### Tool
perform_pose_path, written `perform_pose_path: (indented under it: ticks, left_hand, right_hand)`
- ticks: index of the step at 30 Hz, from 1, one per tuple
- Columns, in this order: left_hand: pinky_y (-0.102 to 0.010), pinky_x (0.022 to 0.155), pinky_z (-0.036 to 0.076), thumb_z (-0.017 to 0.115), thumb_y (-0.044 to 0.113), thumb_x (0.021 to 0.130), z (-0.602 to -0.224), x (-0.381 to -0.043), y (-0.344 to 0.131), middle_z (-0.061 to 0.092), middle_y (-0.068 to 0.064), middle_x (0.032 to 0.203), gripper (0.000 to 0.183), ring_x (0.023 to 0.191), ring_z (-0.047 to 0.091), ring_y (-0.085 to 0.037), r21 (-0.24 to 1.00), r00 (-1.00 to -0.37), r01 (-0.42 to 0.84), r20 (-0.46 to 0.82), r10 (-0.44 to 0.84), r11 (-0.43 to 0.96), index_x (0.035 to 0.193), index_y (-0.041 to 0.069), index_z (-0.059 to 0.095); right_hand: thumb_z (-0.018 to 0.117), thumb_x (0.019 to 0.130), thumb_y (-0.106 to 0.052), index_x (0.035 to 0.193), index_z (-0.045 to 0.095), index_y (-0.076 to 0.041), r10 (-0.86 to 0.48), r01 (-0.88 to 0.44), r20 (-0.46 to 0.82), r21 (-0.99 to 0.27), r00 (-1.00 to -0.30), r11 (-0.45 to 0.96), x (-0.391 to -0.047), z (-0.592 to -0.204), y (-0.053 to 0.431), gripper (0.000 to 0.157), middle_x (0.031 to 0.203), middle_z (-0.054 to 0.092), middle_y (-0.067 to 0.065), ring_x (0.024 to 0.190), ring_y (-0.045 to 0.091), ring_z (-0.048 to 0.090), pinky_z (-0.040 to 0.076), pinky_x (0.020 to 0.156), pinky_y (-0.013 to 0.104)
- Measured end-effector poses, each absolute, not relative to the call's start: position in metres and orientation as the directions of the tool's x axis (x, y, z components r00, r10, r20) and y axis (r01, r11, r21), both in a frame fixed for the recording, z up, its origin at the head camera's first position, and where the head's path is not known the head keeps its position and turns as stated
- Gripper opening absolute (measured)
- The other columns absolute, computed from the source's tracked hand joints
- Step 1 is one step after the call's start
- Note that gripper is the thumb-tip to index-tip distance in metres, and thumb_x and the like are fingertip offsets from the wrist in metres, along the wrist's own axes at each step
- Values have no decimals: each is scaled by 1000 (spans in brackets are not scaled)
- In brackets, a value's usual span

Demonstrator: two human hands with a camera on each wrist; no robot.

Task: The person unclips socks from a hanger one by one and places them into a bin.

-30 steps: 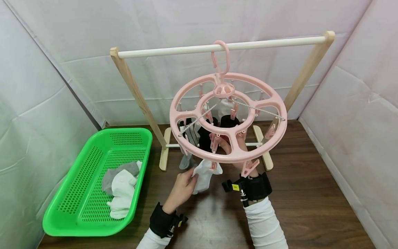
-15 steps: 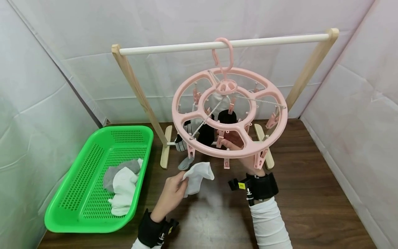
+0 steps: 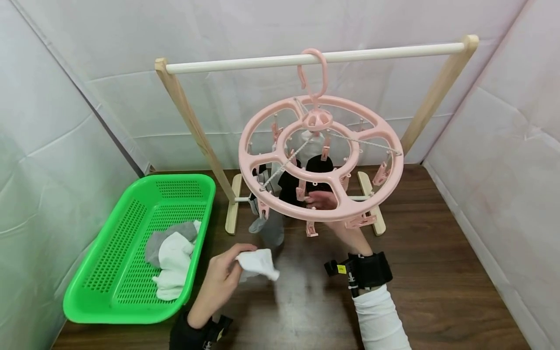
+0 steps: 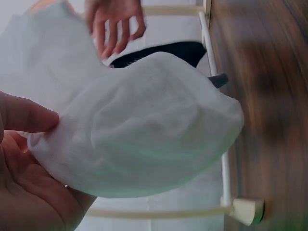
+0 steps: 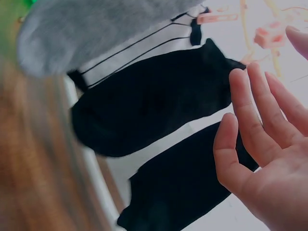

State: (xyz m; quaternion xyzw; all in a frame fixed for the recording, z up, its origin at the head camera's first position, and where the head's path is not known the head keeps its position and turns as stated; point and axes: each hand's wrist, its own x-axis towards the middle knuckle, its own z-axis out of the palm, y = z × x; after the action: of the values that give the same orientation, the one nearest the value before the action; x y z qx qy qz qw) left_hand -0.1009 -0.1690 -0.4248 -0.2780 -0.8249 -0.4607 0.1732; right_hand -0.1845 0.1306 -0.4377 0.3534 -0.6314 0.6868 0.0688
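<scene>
White walls [image 3: 210, 29] stand around a brown tabletop [image 3: 442, 277]. The left hand [image 3: 220, 283] pinches a white sock [image 3: 255, 262] in front of the pink ring [image 3: 317, 119]. The right hand [image 5: 269, 159] is under the ring, fingers loose and apart, near two black socks [image 5: 154, 106]. A green basket [image 3: 127, 316] sits left.

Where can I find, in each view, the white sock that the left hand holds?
Head: white sock below centre, slightly left, in the left hand.
Left wrist: large, across the middle.
Right wrist: not in it.
Shared landmark: the right hand, visible in all three.
</scene>
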Motion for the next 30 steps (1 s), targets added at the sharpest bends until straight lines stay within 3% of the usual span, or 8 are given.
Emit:
perform_pose_path:
  ticks: [4,7,10,14,19,22,26,30]
  left_hand:
    - [-20,64,45,47,-26,79,-415,-104,-182,69,-4,103,49,79,62,-12,620,-758,643,599,258,449,112,5,66]
    - [-19,70,44,40,-28,80,-408,-107,-193,68,-7,110,55,89,64,-15,628,-766,623,610,202,466,116,5,65]
    - [-17,60,38,38,-27,82,-401,-108,-204,66,-12,113,55,67,56,-9,655,-786,582,604,130,482,120,4,63]
    - [-22,47,29,39,-20,87,-390,-109,-221,63,-14,109,48,47,31,-7,734,-854,450,520,6,509,125,3,60]
    - [-26,50,29,32,-17,86,-376,-108,-243,47,-13,135,52,56,30,-13,867,-955,199,276,-107,458,129,2,53]
    - [-25,48,28,30,-17,85,-368,-109,-253,40,-9,140,52,56,28,-12,906,-967,104,189,-171,410,129,1,52]
    - [-25,46,28,29,-13,90,-367,-112,-269,34,-6,140,48,49,26,-11,936,-961,62,150,-233,347,130,3,50]
    - [-28,51,27,31,-6,95,-406,-133,-309,30,-6,139,47,55,30,-15,960,-954,123,184,-237,250,135,10,50]
  right_hand:
    - [64,93,-1,129,50,13,-281,-487,474,-873,-835,-25,-181,-441,130,41,123,58,22,116,18,54,41,96,35]
    - [69,91,-11,127,57,1,-184,-333,306,-933,-934,139,-174,-447,129,40,122,61,17,115,16,53,38,98,42]
    - [72,90,-24,124,61,-8,-116,-182,162,-966,-980,186,-168,-453,129,40,117,64,7,112,16,54,36,96,42]
    - [70,91,-18,120,63,-5,-107,-182,173,-979,-979,87,-163,-460,128,32,113,67,8,109,24,59,45,90,36]
    - [64,92,-1,114,66,-10,-130,-226,227,-974,-965,-23,-161,-466,129,23,114,63,27,107,25,63,48,90,31]
    - [60,94,0,115,66,-5,-148,-197,201,-980,-968,-37,-157,-461,129,22,116,58,35,105,21,64,48,91,33]
    - [58,97,-3,115,63,11,-157,-183,177,-983,-972,29,-149,-450,128,24,112,63,30,103,23,64,48,90,30]
    - [57,97,-4,111,63,15,-160,-208,190,-973,-969,101,-146,-445,128,24,105,68,22,103,30,64,48,87,26]
